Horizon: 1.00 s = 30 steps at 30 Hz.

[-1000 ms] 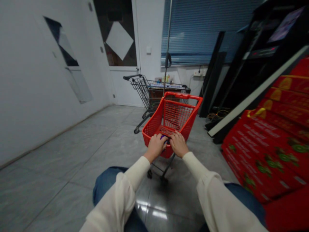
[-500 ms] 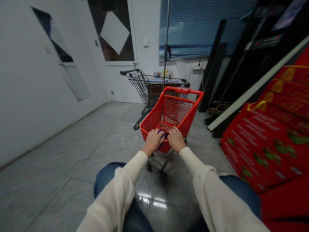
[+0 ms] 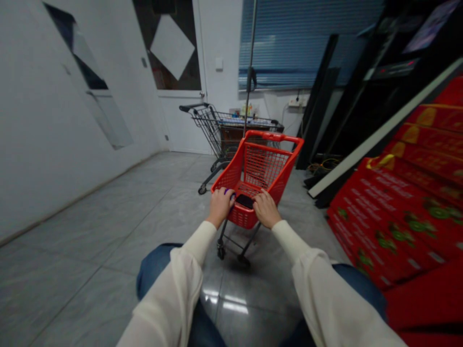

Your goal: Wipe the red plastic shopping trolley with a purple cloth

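Observation:
A red plastic shopping cart (image 3: pixel 241 219) stands in front of me, its basket facing my hands. My left hand (image 3: pixel 220 207) is at the left of its near rim, fingers closed around a small purple item (image 3: pixel 228 192); most of that item is hidden by the fingers. Between my hands is a flat, dark rectangular object (image 3: pixel 245 201), level with the basket's front edge. My right hand (image 3: pixel 266 208) has its fingers bent at the right edge of this dark object and seems to grip it. Blur hides what kind of things these two are.
Behind the red cart stands a grey wire shopping cart (image 3: pixel 210 125) with goods on it, and a thin upright pole (image 3: pixel 252 43). Stacked red cartons (image 3: pixel 394 212) rise at the right. Dark panels and a white-edged board (image 3: pixel 347 159) lean there. A door (image 3: pixel 183 123) is at the back.
My hands were close together over the front rim. Now they are apart: the left has moved left with the purple item, and the dark rectangular object shows between them.

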Motion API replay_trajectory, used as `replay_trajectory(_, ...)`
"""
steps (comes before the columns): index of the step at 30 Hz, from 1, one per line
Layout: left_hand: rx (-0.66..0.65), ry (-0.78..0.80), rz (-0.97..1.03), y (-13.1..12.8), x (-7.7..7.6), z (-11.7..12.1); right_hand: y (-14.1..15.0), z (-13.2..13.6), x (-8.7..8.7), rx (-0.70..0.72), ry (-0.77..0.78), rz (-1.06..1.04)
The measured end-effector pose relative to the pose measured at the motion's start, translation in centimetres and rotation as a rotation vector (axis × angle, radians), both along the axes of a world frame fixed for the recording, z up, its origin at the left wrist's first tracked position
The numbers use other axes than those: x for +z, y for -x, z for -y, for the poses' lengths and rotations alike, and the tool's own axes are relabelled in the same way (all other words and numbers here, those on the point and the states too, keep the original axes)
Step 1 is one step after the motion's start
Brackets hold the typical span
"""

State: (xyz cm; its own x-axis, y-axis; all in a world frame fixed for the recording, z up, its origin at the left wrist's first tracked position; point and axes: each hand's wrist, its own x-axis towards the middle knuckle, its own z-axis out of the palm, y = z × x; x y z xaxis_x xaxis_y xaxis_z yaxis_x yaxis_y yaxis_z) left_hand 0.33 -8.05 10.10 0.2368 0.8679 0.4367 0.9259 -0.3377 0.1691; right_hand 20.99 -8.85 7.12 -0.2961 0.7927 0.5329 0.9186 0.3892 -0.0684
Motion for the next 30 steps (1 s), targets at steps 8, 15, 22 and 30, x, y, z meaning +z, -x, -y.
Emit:
replay_trajectory(8, -0.130, -0.006, -0.049, -0.8, 0.0, 1.1, -0.7, -0.1, -0.8, 0.027, -0.034, -0.041)
replay_trajectory(15, 0.050, 0.023, 0.013, -1.8, 0.1, 1.1, -0.3, -0.3, -1.0, 0.012, -0.045, -0.054)
replay_trajectory(22, -0.063, -0.004, 0.003, -2.4, -0.8, 1.4, -0.7, 0.3, -0.3, 0.030, -0.021, -0.014)
replay_trajectory(30, 0.156, -0.042, 0.068, 0.7, -0.5, -0.5, 2.7, 2.0, 0.7, -0.081, -0.027, 0.000)
